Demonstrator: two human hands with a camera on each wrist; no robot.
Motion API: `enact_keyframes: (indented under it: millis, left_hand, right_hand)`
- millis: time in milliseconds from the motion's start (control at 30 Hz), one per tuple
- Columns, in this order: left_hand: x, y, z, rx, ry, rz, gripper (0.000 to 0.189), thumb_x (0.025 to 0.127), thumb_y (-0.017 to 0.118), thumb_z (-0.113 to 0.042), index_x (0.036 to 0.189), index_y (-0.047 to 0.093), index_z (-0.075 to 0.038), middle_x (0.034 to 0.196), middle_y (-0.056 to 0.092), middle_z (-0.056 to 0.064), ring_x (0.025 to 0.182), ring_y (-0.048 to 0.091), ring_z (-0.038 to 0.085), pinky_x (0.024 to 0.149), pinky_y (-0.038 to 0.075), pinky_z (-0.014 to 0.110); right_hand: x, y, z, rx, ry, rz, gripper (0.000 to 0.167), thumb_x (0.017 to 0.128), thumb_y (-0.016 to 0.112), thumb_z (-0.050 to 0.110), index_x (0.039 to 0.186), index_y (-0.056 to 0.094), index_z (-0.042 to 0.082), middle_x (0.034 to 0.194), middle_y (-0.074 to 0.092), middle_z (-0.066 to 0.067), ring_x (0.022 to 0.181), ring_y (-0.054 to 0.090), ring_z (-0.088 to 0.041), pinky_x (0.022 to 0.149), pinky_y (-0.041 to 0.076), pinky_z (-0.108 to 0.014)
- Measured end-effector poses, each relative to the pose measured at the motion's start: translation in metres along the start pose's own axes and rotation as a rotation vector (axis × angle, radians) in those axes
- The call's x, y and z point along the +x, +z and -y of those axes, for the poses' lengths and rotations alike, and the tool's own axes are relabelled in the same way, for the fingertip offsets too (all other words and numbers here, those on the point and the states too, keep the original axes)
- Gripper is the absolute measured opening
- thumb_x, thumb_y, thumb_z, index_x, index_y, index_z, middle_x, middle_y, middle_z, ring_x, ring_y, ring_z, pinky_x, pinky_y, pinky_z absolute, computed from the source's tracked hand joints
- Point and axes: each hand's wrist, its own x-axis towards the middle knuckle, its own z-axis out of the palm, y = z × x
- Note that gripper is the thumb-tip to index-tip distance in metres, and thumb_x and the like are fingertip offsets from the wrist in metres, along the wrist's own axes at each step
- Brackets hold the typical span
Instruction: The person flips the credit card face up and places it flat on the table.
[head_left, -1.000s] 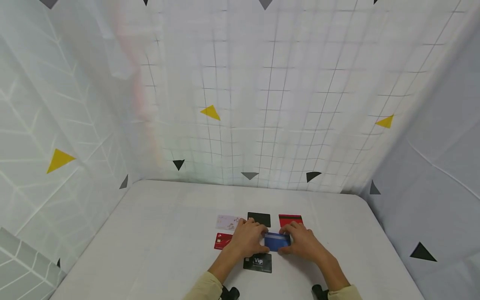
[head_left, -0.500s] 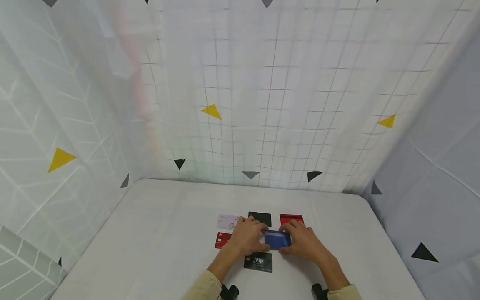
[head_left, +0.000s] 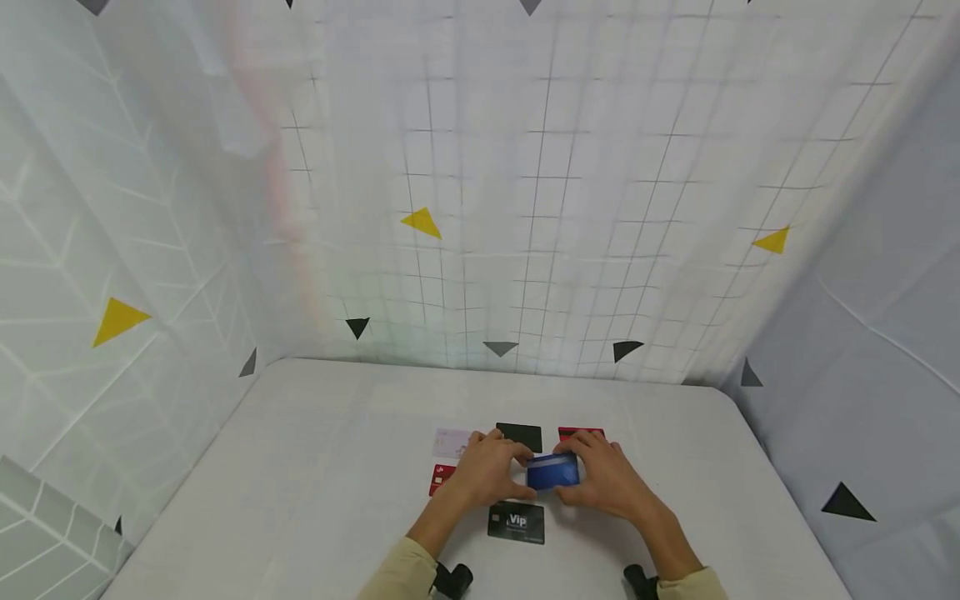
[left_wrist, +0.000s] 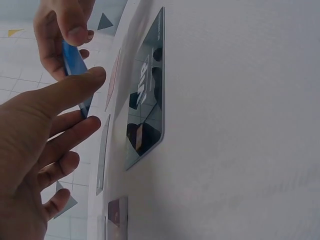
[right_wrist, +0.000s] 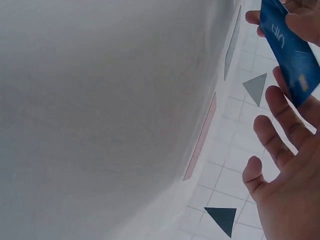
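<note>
A blue card (head_left: 552, 472) is held between both hands above the white table, slightly tilted. My left hand (head_left: 491, 468) pinches its left end between thumb and fingers; my right hand (head_left: 606, 477) pinches the right end. The underside of this card (right_wrist: 287, 50), seen in the right wrist view, carries "VIP" lettering and a small gold patch. Just nearer than the hands lies a black VIP card (head_left: 516, 522), flat on the table. Part of a red chip card (head_left: 440, 478) is hidden behind my left hand.
Beyond the hands lie a pale flowered card (head_left: 450, 443), a plain black card (head_left: 521, 436) and a red card with a dark stripe (head_left: 581, 432), partly covered by the right hand. White sheeting (head_left: 480, 283) rises behind and beside the table (head_left: 315, 483).
Both hands have raised the blue card a little off the table and tilted it. The right hand now covers more of the striped red card; the other cards stay in place.
</note>
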Motion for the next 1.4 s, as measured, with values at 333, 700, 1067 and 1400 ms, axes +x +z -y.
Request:
enact_keyframes:
  millis: [333,700,1067,1400]
  left_hand:
    - [0.0,-0.001,0.0,-0.011,0.021,0.019,0.057,0.074,0.084,-0.056,0.122,0.072,-0.028,0.103,0.073,-0.019,0.096,0.049,0.007,0.089,0.037,0.04]
    - [0.001,-0.001,-0.003,-0.019,0.054,0.03,0.054,0.075,0.081,-0.061,0.12,0.072,-0.032,0.106,0.071,-0.023,0.099,0.05,0.007,0.088,0.037,0.039]
    - [0.0,0.0,-0.007,-0.04,0.065,0.026,0.051,0.075,0.082,-0.059,0.119,0.073,-0.034,0.107,0.069,-0.026,0.102,0.05,0.008,0.088,0.036,0.04]
    - [0.0,0.005,-0.011,-0.04,0.056,0.003,0.045,0.077,0.08,-0.059,0.114,0.073,-0.034,0.109,0.069,-0.024,0.104,0.05,0.008,0.089,0.037,0.04]
  right_hand:
    - [-0.001,0.001,0.003,0.162,-0.009,-0.015,0.056,0.07,0.088,0.044,0.118,0.062,0.028,0.117,0.06,0.009,0.104,0.053,-0.014,0.095,0.041,-0.055]
    - [0.0,0.001,0.009,0.317,-0.043,0.007,0.054,0.074,0.089,0.035,0.119,0.061,0.024,0.117,0.058,0.009,0.112,0.059,-0.024,0.091,0.05,-0.048]
    - [-0.003,-0.001,0.013,0.386,-0.04,0.047,0.053,0.079,0.086,0.031,0.122,0.059,0.018,0.119,0.056,0.007,0.117,0.055,-0.022,0.097,0.048,-0.054]
    - [-0.004,0.0,0.014,0.415,-0.053,0.06,0.053,0.081,0.084,0.03,0.125,0.057,0.018,0.121,0.059,0.007,0.118,0.054,-0.028,0.098,0.047,-0.053]
